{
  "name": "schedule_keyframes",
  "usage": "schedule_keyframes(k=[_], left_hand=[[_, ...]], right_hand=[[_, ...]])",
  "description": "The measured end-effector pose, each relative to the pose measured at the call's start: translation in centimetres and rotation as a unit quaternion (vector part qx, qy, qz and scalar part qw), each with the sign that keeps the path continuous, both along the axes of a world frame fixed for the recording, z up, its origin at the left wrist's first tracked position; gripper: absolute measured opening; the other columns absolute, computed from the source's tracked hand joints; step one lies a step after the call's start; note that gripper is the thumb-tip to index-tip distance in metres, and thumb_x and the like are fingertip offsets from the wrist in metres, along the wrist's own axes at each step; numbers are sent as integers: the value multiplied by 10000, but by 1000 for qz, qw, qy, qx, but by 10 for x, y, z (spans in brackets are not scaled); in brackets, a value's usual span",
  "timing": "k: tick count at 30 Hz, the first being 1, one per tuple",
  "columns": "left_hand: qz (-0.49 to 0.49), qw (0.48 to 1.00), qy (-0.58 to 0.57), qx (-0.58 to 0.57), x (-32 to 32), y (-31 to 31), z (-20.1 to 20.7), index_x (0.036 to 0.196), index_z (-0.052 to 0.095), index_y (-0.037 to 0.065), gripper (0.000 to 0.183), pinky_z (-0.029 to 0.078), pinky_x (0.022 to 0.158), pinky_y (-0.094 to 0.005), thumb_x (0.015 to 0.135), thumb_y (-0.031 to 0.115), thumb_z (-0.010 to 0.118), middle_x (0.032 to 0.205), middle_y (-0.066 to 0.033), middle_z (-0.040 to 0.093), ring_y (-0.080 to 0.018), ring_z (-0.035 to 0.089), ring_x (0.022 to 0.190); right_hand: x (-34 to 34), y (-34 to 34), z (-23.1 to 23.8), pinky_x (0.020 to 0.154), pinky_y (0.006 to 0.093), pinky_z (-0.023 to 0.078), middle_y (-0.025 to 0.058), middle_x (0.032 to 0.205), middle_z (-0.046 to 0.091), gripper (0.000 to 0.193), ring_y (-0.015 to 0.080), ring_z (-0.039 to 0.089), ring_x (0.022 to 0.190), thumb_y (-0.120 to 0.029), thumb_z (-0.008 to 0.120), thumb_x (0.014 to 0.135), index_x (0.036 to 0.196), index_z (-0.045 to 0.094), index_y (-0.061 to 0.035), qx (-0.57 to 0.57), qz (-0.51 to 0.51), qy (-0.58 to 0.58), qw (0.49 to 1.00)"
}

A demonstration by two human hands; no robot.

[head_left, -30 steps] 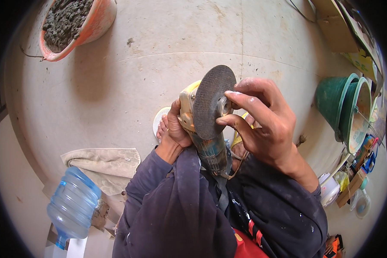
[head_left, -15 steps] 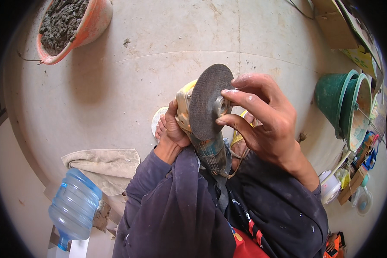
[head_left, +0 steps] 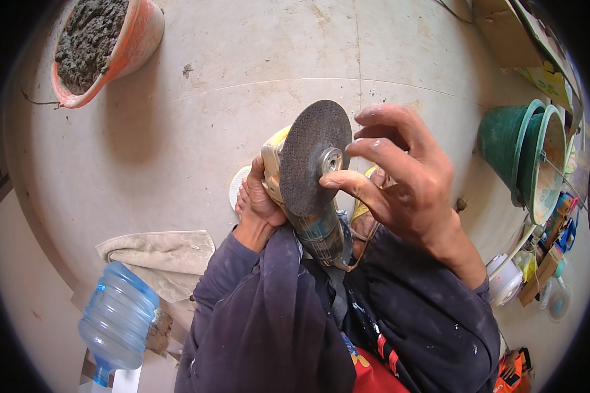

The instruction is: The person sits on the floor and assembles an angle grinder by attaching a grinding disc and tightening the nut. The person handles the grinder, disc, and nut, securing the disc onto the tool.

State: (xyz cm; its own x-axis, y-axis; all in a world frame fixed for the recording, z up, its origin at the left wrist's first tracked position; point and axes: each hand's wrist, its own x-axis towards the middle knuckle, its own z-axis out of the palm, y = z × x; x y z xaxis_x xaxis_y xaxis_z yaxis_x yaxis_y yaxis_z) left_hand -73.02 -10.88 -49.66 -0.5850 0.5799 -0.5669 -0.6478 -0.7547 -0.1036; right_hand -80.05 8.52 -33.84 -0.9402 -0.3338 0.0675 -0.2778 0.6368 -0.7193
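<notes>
Near the centre of the view, the left hand (head_left: 259, 203) is wrapped tight around the yellow-bodied angle grinder (head_left: 288, 190), its grip clamped on the housing from the nine o'clock side, so the tool is held up off the pale concrete floor (head_left: 196, 131). The grinder's dark grey round cutting disc (head_left: 313, 157) faces up toward the camera, tilted, with a small metal nut (head_left: 331, 161) at its hub. The right hand (head_left: 400, 183) comes in from three o'clock; its thumb and forefinger tips pinch together on that nut, the other fingers spread above the disc's edge. Both forearms wear dark blue paint-flecked sleeves (head_left: 275, 308). At eleven o'clock an orange basin filled with grey cement mix (head_left: 98, 46) sits on the floor. At three o'clock lie green plastic buckets (head_left: 524, 157) nested on their sides. At seven o'clock a clear blue water jug (head_left: 118, 321) lies beside a folded beige cloth (head_left: 160, 252).
</notes>
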Motion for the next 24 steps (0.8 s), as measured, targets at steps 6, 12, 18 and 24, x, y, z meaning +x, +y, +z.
schedule_keyframes(k=[6,12,18,24], left_hand=[[3,1000,4,-17,-1,1,1,1344,434,79,739,484,961,-477,827,592,559,1286,-149,533,-291,554,1154],[3,1000,8,-8,-1,-1,5,1344,434,87,732,490,954,-476,830,594,553,1284,-144,534,-288,555,1156],[13,999,35,-11,-4,2,9,1345,431,83,734,495,950,-472,831,594,551,1282,-150,533,-287,559,1149],[0,999,26,-43,-4,3,7,1339,435,64,736,503,940,-464,832,582,561,1271,-154,541,-287,569,1135]], right_hand=[[-2,1,-6,665,290,546,131,1009,565,381,196,638,814,-127,839,627,944,667,-3,-55,31,24,998],[-1,2,3,712,294,556,133,1042,560,368,207,640,847,-46,809,637,978,672,-22,-46,-12,-34,998],[-1,1,-8,711,295,558,137,1042,564,382,209,639,845,-105,828,637,965,662,-5,-53,34,25,998],[1,3,-2,677,281,540,135,1009,581,408,212,630,821,-148,835,621,961,654,-13,-36,7,3,999]])
